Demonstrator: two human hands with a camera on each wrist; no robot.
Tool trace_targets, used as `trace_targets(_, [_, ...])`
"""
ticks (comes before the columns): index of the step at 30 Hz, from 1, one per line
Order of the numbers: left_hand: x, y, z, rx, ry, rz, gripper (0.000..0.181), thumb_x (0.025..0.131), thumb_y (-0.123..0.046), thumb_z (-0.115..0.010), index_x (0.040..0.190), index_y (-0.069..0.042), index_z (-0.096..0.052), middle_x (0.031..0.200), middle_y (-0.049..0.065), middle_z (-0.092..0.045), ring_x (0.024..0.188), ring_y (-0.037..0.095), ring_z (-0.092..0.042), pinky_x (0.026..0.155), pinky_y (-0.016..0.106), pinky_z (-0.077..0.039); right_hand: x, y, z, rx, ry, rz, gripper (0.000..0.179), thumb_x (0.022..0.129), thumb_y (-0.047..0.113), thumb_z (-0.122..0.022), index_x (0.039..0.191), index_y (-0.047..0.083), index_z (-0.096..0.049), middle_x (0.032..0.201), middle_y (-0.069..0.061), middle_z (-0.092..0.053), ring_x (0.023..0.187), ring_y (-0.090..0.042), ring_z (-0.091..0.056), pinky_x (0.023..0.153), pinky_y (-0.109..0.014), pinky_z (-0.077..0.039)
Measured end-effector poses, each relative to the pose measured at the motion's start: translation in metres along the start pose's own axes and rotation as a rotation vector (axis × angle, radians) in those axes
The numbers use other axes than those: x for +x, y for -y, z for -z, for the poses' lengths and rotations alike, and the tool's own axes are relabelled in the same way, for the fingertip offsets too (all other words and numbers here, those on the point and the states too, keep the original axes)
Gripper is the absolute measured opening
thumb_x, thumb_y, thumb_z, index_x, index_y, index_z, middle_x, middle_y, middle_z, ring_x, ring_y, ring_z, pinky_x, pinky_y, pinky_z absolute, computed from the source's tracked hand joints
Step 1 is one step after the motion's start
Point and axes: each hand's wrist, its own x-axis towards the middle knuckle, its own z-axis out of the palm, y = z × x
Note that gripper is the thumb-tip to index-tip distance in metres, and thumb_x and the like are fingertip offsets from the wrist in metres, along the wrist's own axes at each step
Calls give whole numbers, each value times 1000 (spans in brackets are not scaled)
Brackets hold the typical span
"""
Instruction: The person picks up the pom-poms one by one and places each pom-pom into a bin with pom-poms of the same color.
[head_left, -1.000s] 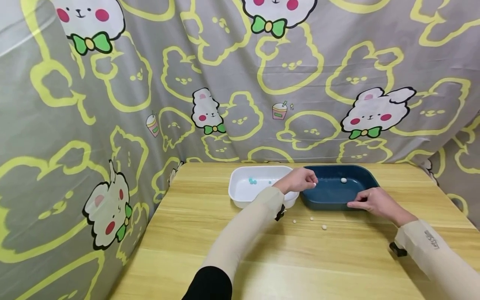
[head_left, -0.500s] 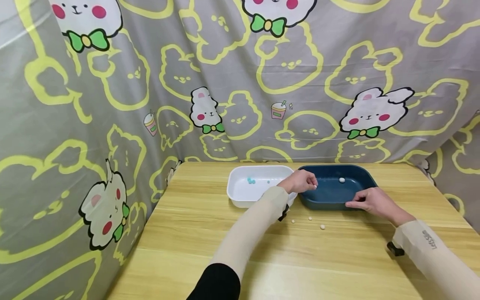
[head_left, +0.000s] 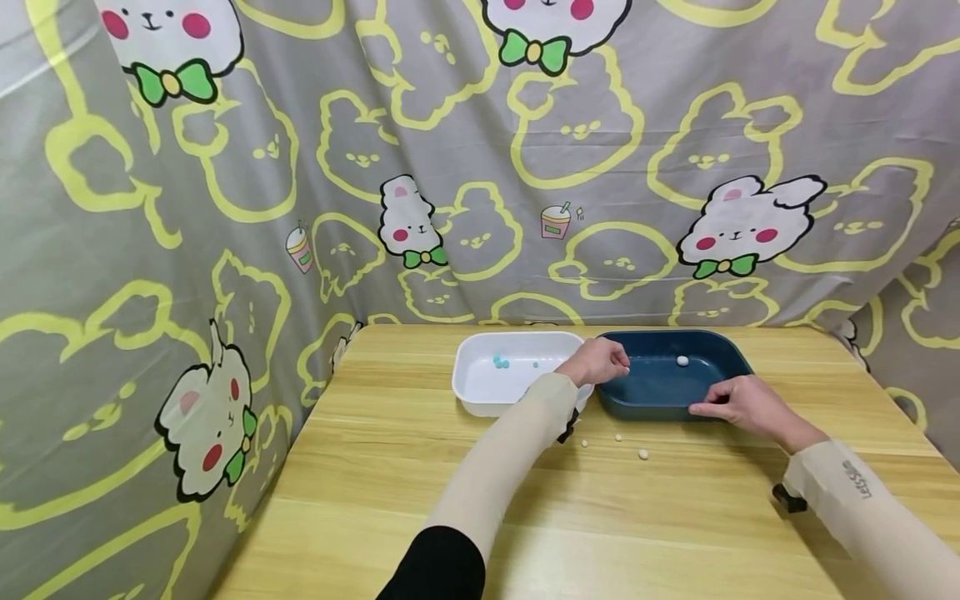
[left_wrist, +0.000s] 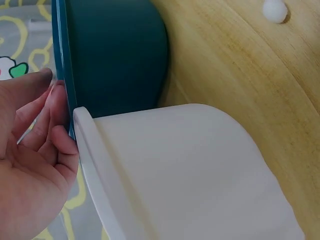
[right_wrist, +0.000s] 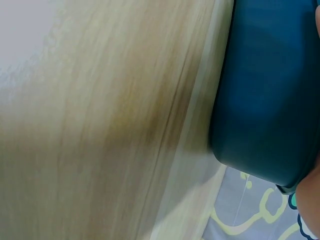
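My left hand (head_left: 596, 361) is over the adjoining ends of a white plastic basin (head_left: 480, 402) and a dark blue one (head_left: 652, 411). Its fingertips pinch a small white ball (head_left: 626, 370); the left wrist view does not show the ball clearly. In that view the left hand (left_wrist: 37, 160) is beside the two rims, which touch or overlap. My right hand (head_left: 753, 406) grips the front right rim of the dark blue basin, thumb outside. A larger white ball (head_left: 682, 361) lies inside that basin.
Several turquoise balls (head_left: 501, 363) lie in the white basin. On the wooden table (head_left: 600, 533), in front of the basins, are loose white balls, among them a bigger one (head_left: 642, 454). A patterned grey curtain (head_left: 450, 142) hangs behind and along the left side.
My left forearm has swung slightly to the right, while its fingertips stay near the dark blue basin's left end. The right hand keeps its grip on the rim. The balls lie as before.
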Motion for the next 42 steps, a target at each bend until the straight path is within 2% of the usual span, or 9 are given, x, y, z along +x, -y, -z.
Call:
trace_targets(5, [-3, 3, 3, -34, -14, -10, 10, 92, -22, -63, 99, -16, -68, 89, -9, -62, 78, 4, -56, 68, 17, -44, 0, 0, 0, 2, 1, -9, 24, 79, 42, -74, 63, 25, -69, 62, 15, -61, 52, -2, -42, 49, -22, -35])
trace_targets(9, [-11, 7, 8, 0, 1, -84, 12, 93, -22, -61, 98, -14, -69, 88, -8, -64, 78, 3, -55, 68, 14, -42, -1, 0, 0, 3, -1, -14, 25, 78, 42, -75, 62, 24, -68, 61, 17, -60, 53, -2, -43, 49, -22, -35])
trace_targets(13, [-27, 12, 14, 54, 55, -167, 15, 94, -20, -59, 98, -11, -71, 83, -9, -64, 74, 4, -54, 70, 13, -40, -1, 0, -1, 3, -5, -14, 24, 78, 41, -75, 62, 25, -68, 61, 16, -60, 53, -2, -43, 50, -22, -36])
trace_targets(18, [-54, 19, 19, 33, 154, -223, 18, 95, -21, -58, 101, -10, -71, 84, -12, -63, 76, 0, -56, 71, 13, -42, -2, 1, -2, 16, -6, -7, 22, 79, 37, -76, 63, 25, -69, 61, 16, -61, 52, -2, -43, 49, -22, -36])
trace_targets(23, [-76, 28, 21, 26, 187, -293, 15, 93, -17, -62, 101, -8, -70, 86, -10, -65, 79, -3, -57, 72, 12, -43, -1, 1, -1, 18, -18, 14, 21, 79, 37, -75, 63, 25, -69, 61, 16, -61, 52, -2, -43, 48, -22, -36])
trace_targets(29, [-94, 44, 10, 26, 175, -304, 13, 91, -13, -63, 101, -6, -70, 86, -9, -66, 78, -3, -57, 73, 10, -43, 1, 1, -1, 14, -16, 16, 22, 79, 39, -75, 63, 26, -69, 61, 16, -61, 51, -2, -43, 48, -22, -36])
trace_targets(32, [-100, 46, 3, 45, 154, -294, 14, 91, -13, -64, 102, -7, -70, 88, -8, -66, 78, -3, -57, 73, 10, -43, 1, 0, 0, 6, -16, 18, 22, 79, 39, -75, 63, 26, -69, 61, 17, -61, 52, -2, -43, 49, -22, -36])
trace_targets(35, [-106, 46, -3, 56, 163, -286, 15, 91, -13, -63, 104, -7, -70, 92, -7, -66, 79, -3, -58, 73, 10, -43, 0, 0, 0, -2, -14, 15, 22, 79, 40, -75, 63, 27, -69, 61, 17, -61, 52, -1, -43, 49, -22, -36])
trace_targets(42, [-107, 52, -18, 123, 186, -273, 21, 92, -15, -62, 112, -9, -68, 104, -2, -64, 83, -2, -60, 74, 9, -42, -1, 0, -1, 4, -6, -4, 22, 79, 40, -74, 63, 26, -69, 61, 16, -62, 52, -2, -43, 50, -22, -36])
